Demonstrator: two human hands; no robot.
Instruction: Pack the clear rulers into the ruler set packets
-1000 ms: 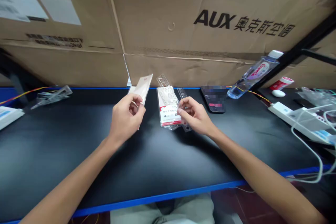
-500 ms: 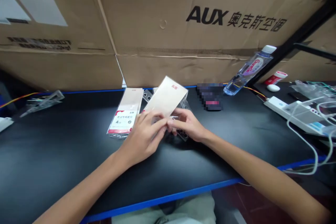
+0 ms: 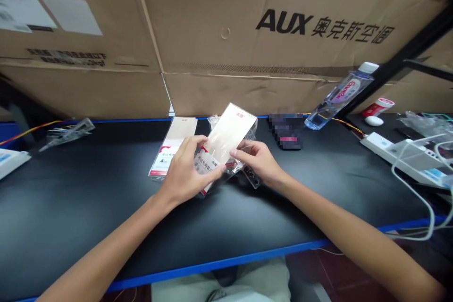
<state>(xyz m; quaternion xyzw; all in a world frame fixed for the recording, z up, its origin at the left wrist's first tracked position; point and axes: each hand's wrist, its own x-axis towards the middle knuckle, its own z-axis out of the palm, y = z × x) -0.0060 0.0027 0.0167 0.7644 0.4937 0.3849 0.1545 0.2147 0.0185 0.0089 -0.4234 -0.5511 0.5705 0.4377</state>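
A flat ruler-set packet (image 3: pixel 231 127), cream above with a white and red printed label below, is held tilted over the table between both hands. My left hand (image 3: pixel 186 167) grips its lower left side, with the thumb across the label. At its right edge, my right hand (image 3: pixel 260 163) pinches the packet between thumb and fingers. A second ruler-set packet (image 3: pixel 182 127) lies flat behind my left hand, which covers part of it. Clear plastic wrapping and a ruler with round holes (image 3: pixel 252 177) lie under and behind the held packet, partly hidden.
More clear rulers (image 3: pixel 71 133) lie at the far left of the black table (image 3: pixel 116 207). At the back right are a blurred-out dark item (image 3: pixel 286 132), a leaning water bottle (image 3: pixel 341 96) and a white power strip (image 3: pixel 399 155) with cables. A large cardboard box (image 3: pixel 219 47) stands behind.
My hands have moved apart from the packet's lower end to its two sides, baring its printed label. The view has shifted slightly.
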